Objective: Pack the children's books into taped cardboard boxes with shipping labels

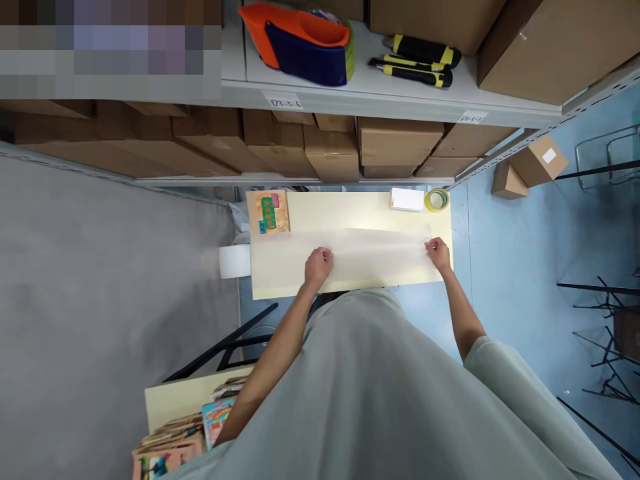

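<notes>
A thin translucent plastic film (377, 257) stretches across the pale yellow table (345, 208). My right hand (439, 255) pinches its right end with the fingers closed. Near the middle, my left hand (319, 265) is closed in a pinch on the film. The film runs leftward toward a white roll (235, 261) at the table's left edge. Beyond my left hand, at the back left corner, lies a booklet (275, 212) with a green and pink printed cover. A small white box (407, 199) and a roll of tape (437, 199) stand at the back right.
A grey shelf (320, 100) with cardboard boxes (400, 143) rises behind the table, carrying box cutters (420, 60) and an orange and blue holder (305, 47). A side table with stacked books (173, 443) is at lower left. Black-legged stools (613, 300) stand right.
</notes>
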The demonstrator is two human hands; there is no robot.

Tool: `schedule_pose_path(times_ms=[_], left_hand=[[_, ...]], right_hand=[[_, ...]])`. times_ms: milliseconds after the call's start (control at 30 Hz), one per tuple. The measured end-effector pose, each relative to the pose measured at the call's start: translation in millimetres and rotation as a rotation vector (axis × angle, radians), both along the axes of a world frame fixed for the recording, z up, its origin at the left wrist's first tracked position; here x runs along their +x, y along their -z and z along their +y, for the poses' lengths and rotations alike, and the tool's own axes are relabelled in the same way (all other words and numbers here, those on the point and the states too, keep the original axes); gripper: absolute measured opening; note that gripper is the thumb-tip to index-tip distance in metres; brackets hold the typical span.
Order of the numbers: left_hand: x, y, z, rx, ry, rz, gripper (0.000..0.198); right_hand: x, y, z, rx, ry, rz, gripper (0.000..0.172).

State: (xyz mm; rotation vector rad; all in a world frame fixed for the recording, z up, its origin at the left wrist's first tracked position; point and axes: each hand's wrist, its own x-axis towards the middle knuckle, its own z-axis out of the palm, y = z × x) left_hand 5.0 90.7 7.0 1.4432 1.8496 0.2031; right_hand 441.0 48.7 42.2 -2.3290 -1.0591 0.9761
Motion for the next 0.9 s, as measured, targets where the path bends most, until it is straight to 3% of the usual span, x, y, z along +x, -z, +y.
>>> schedule_pose_path(times_ms=[167, 300, 433, 667, 900], left_hand=[[-1.7, 14.1, -10.8, 0.021, 0.093, 0.06, 0.029], [-15.4, 16.0, -23.9, 0.091, 0.106, 0.138, 0.047], [-25.2, 19.3, -36.3, 0.061, 0.157, 0.151, 0.057], [-24.6, 26.7, -49.2, 0.04, 0.24, 0.145, 0.06], [-35.8, 18.3, -43.7, -0.023, 0.405, 0.135, 0.066]], right_hand=[[10.5, 26.9, -14.6, -0.073, 0.02, -0.046, 0.019], [13.2, 32.0, -22.9, -0.103, 0.008, -0.088, 0.021], [-2.1, 30.1, -27.9, -0.101, -0.051, -0.2, 0.027], [-71.3, 26.8, -28.0, -0.15, -0.5, -0.318, 0.037], [-162.3, 13.0, -4.9, -0.2, -0.681, -0.285, 0.055]])
